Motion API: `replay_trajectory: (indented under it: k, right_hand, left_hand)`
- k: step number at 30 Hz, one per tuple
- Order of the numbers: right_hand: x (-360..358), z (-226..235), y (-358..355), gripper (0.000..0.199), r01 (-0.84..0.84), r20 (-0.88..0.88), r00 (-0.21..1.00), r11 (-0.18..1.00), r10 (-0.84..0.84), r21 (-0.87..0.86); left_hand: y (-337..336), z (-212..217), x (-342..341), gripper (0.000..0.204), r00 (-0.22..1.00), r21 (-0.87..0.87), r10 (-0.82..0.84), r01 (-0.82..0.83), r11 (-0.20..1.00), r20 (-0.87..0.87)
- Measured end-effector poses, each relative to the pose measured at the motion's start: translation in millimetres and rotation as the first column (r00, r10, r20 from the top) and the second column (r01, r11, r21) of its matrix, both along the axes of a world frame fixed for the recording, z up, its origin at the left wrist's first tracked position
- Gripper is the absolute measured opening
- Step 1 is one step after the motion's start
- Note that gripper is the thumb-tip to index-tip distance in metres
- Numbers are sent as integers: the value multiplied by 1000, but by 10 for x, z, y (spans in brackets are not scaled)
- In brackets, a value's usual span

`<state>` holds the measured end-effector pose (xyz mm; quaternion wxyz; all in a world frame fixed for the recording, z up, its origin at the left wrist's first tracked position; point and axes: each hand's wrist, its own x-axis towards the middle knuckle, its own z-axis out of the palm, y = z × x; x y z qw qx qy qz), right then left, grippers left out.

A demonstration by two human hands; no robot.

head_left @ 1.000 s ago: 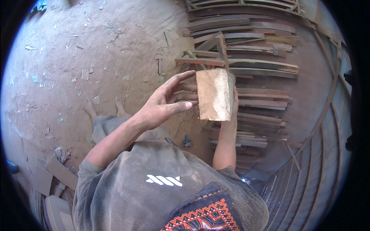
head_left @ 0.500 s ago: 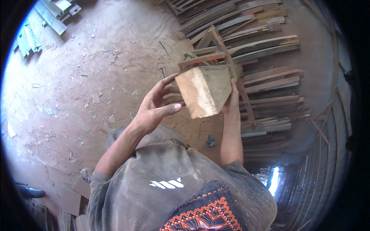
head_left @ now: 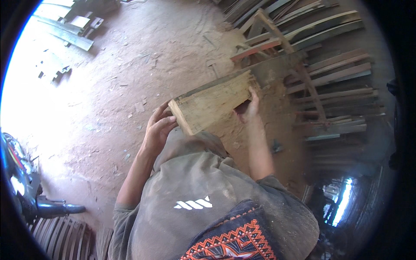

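The block (head_left: 212, 102) was between the two hands, above the person's lap, tilted so that its right end sat higher than its left. The left hand (head_left: 157, 132) pinched the left end, thumb against the pale end grain and fingers curled toward the far side. The right hand (head_left: 250, 108) gripped near the ragged right end, its thumb up along the near face and its other fingers partly hidden by the wood. A dark long face ran along the block's far edge; blur hid where it ended.

Beyond the hands, a hammer-like tool (head_left: 211, 65) lay on the dusty floor (head_left: 108, 121). Ahead and to the right of the right hand stood a frame (head_left: 275, 30) with a red bar (head_left: 255, 49), and farther right lay rows of planks (head_left: 333, 78). A small teal thing (head_left: 276, 146), too blurred to name, was just beside the right forearm. Well to the left of the left hand, boards (head_left: 65, 32) lay far ahead, and part of a motorbike (head_left: 28, 190) showed nearer the body, above some slats (head_left: 60, 238). Below both hands spread a dusty dark shirt (head_left: 208, 173) and an embroidered cloth (head_left: 238, 238).
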<state>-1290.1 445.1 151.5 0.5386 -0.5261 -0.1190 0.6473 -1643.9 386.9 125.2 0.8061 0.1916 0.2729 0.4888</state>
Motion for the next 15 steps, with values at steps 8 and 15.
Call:
replay_trajectory:
  k: [8, 15]
  right_hand:
    - [-150, -908, 31, 68, 18, -123, 992, 998, -25, -56]
    - [-175, -1117, -10, 72, -27, -98, 995, 997, 19, -71]
  left_hand:
    - [-18, -749, 49, 77, 985, -261, 46, -89, 961, -165]
    - [66, -1119, 109, 69, 940, -427, 11, -164, 889, -340]
